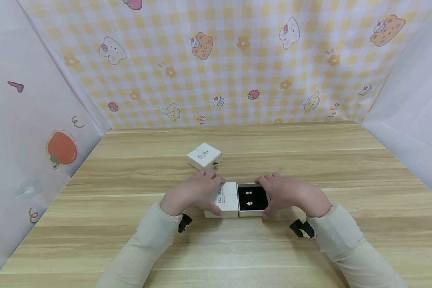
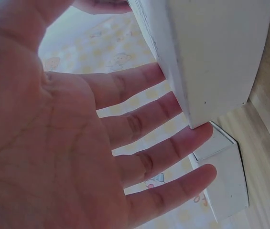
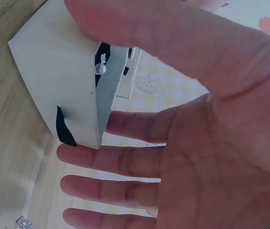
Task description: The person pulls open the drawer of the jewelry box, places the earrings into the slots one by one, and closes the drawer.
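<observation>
Your left hand (image 1: 196, 192) holds a white box (image 1: 229, 202) with dark writing on top. Your thumb is on its near side and your fingers are on its far side, so that grip is as wide as the box. Your right hand (image 1: 291, 196) holds an open white tray (image 1: 252, 213) the same way, with your thumb on the near side and a finger on the far side. The tray sits just to the right of the white box, in the middle of the wooden table (image 1: 93, 224). I cannot tell if the two touch. Inside the tray is a black pad (image 1: 261, 199) with two little shiny earrings (image 1: 249, 203) on it, one behind the other. A black ribbon (image 3: 64, 128) pokes out of the tray's side. Another white box with writing, the back box (image 1: 204, 154), sits turned at an angle behind your left hand. A checked cloth (image 1: 230, 72) hangs behind the table.
</observation>
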Demonstrator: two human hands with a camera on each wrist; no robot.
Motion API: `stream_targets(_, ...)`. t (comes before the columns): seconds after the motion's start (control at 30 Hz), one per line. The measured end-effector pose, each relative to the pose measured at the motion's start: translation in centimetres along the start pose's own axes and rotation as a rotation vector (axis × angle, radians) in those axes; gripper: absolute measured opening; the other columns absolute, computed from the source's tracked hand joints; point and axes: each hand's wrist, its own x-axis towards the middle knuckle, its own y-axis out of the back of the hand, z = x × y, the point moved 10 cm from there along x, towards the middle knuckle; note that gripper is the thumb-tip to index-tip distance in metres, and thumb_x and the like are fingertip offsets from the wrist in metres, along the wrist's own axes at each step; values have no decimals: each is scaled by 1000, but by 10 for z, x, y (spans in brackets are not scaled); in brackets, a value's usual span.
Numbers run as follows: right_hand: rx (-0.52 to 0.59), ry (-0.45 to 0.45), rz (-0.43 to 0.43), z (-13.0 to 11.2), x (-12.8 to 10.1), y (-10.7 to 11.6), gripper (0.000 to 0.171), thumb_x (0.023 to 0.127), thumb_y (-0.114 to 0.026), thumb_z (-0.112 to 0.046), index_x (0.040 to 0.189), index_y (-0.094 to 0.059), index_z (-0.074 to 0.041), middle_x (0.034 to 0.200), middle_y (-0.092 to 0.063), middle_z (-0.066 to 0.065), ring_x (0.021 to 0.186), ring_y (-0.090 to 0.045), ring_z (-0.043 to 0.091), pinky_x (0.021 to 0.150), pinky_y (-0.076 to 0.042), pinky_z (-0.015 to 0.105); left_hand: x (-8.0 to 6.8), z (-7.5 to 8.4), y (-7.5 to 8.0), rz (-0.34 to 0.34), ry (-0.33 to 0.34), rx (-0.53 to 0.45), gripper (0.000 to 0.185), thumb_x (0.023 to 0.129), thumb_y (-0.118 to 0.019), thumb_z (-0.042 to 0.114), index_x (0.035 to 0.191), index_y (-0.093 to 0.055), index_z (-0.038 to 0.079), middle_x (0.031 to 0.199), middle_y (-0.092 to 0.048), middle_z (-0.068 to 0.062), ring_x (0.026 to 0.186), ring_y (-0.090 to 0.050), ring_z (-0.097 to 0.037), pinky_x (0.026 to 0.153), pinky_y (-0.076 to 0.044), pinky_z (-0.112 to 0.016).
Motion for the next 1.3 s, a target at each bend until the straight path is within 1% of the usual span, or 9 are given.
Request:
stream_targets(0.17, 8, 6, 7, -1, 0, 0, 85, 69, -80, -35, 135, -40, -1, 136, -45, 15, 124, -41, 34, 100, -37, 49, 0, 0, 0, 2, -2, 0, 82, 66, -80, 46, 135, -46, 15, 116, -49, -4, 98, -42, -21, 89, -41, -38)
stream_targets(0.4, 3, 25, 13, -2, 0, 1, 83, 69, -80, -37, 134, -41, -1, 132, -48, 13, 121, -43, 31, 99, -39, 46, 0, 1, 0, 11, -12, 3, 81, 66, -81, 45, 133, -48, 14, 115, -50, -4, 96, -42, -20, 86, -41, -37)
stream_targets(0.67, -34, 63, 29, -4, 2, 3, 86, 68, -80, -39, 133, -39, 1, 130, -49, 15, 116, -45, 29, 95, -42, 44, -2, 2, 2, 35, -25, -3, 78, 66, -81, 44, 131, -50, 13, 112, -51, -4, 92, -42, -19, 84, -41, -34)
stream_targets(0.97, -26, 60, 20, -4, 3, 2, 86, 70, -79, -39, 135, -38, 2, 133, -46, 17, 120, -43, 30, 97, -41, 45, -3, 3, 3, 39, -34, -3, 76, 67, -81, 44, 129, -51, 13, 109, -51, -3, 91, -42, -19, 81, -41, -32)
stream_targets(1.3, -25, 63, 27, -4, 3, 1, 86, 70, -79, -39, 135, -39, 1, 132, -47, 16, 118, -44, 29, 97, -41, 44, -2, 5, 2, 42, -38, 14, 76, 68, -79, 46, 130, -50, 13, 112, -51, -3, 93, -43, -19, 84, -41, -33)
